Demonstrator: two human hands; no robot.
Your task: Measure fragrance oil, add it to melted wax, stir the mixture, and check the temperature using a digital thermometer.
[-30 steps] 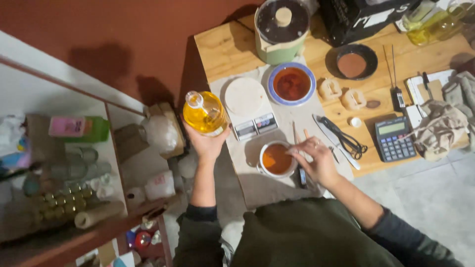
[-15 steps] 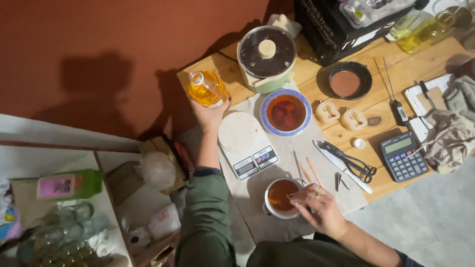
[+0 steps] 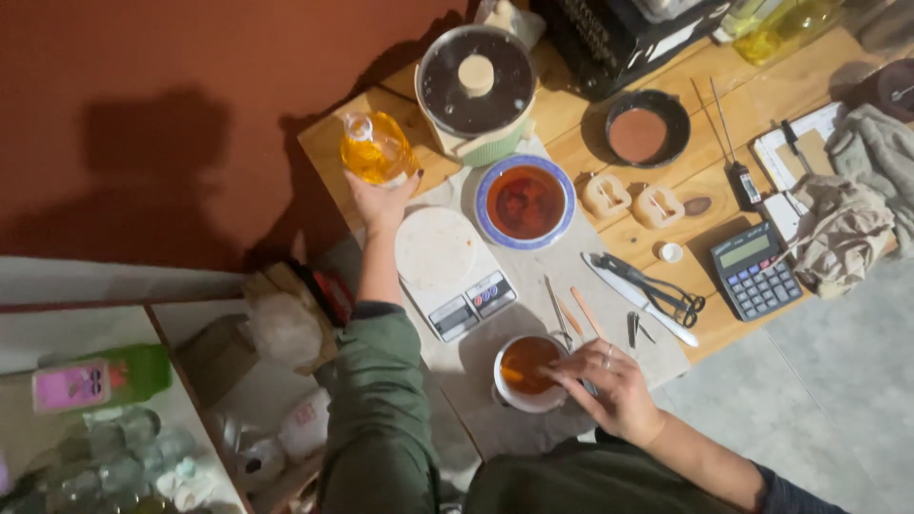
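The left hand (image 3: 381, 202) is stretched out toward the far edge of the wooden surface (image 3: 705, 176), its fingers clamped around the base of a clear bottle of yellow oil (image 3: 374, 148), which stands upright at about eleven o'clock from the white kitchen scale (image 3: 447, 266). The right hand (image 3: 609, 390) rests at the near edge, fingers loosely together on the rim of a white cup of amber liquid (image 3: 526, 371); whether they pinch something small there cannot be told. The cup sits at about five o'clock from the scale, on a pale mat (image 3: 609, 276).

At one o'clock from the scale is a blue-rimmed bowl (image 3: 526, 203) of dark reddish liquid, and beyond it a round lidded pot (image 3: 476, 81). At three o'clock from the blue bowl lie two small wax moulds (image 3: 633, 200), with a dark bowl (image 3: 647, 128) of brown liquid past them. Scissors (image 3: 657, 290) lie on the mat's right side, and a calculator (image 3: 752, 271) is just beyond, beside crumpled cloth (image 3: 847, 228).
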